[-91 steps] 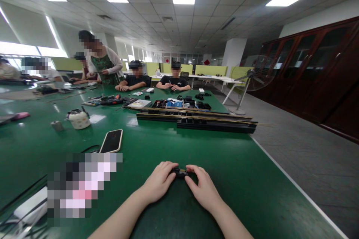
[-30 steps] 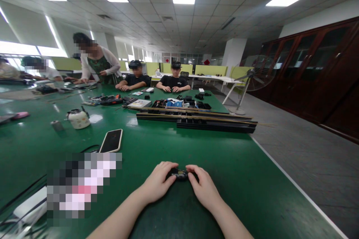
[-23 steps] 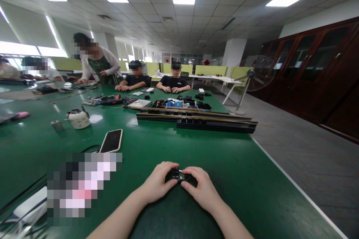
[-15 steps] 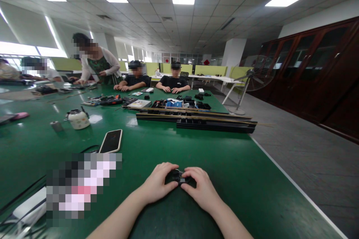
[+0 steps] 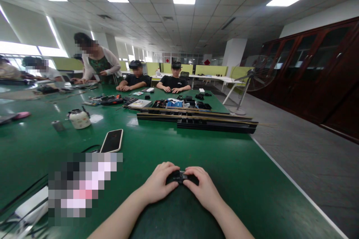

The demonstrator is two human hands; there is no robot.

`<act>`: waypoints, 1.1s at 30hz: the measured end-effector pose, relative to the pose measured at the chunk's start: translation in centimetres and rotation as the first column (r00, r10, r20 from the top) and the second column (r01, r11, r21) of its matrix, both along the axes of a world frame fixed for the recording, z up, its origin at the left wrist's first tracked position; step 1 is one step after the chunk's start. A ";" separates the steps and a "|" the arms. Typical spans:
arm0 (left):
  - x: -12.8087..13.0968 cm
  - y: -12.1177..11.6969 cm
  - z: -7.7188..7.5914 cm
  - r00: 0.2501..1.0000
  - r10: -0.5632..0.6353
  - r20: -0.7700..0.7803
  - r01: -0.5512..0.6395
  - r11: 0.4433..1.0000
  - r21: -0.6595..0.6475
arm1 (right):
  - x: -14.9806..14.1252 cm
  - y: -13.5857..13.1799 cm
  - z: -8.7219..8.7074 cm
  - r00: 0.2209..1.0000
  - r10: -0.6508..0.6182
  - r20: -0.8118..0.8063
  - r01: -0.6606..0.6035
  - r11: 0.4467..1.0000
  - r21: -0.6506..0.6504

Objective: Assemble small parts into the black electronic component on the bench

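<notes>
A small black part with a shiny patch lies between my two hands, just above or on the green tabletop. Its exact kind is too small to make out. My left hand curves round its left end, thumb below and fingers above. From the other side my right hand pinches the right end in the same way. The fingertips of the two hands nearly meet, and they cover much of the part.
The green table carries a phone, a small jar and a grey cylinder. Long black rails with thin rods lie ahead. Cables and a white power strip are at left. Several people sit or stand beyond.
The right fingers have shifted slightly on the black part, which appears turned a little. My left hand stays almost in place.
</notes>
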State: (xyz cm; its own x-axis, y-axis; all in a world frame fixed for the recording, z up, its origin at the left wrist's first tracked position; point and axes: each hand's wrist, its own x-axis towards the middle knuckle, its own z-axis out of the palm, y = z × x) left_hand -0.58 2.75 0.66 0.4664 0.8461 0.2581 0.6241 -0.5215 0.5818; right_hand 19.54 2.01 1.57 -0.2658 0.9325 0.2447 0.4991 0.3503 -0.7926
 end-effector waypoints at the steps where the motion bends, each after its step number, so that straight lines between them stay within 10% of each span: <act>1: 0.0 0.0 0.0 1.000 0.001 -0.001 -0.001 1.000 -0.004 | 0.0 0.1 0.0 1.000 -0.012 -0.019 0.011 1.000 -0.011; 33: 0.2 0.1 0.1 0.998 0.055 0.010 -0.055 0.998 -0.013 | 0.6 1.6 -0.9 0.801 -0.276 -0.532 0.184 0.958 -0.219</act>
State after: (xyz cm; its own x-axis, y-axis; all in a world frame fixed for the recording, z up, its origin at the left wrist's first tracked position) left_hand -0.39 2.88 0.77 0.4161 0.8738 0.2514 0.6459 -0.4787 0.5947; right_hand 20.09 3.59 0.70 0.0987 0.9856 0.1371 0.0122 0.1365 -0.9906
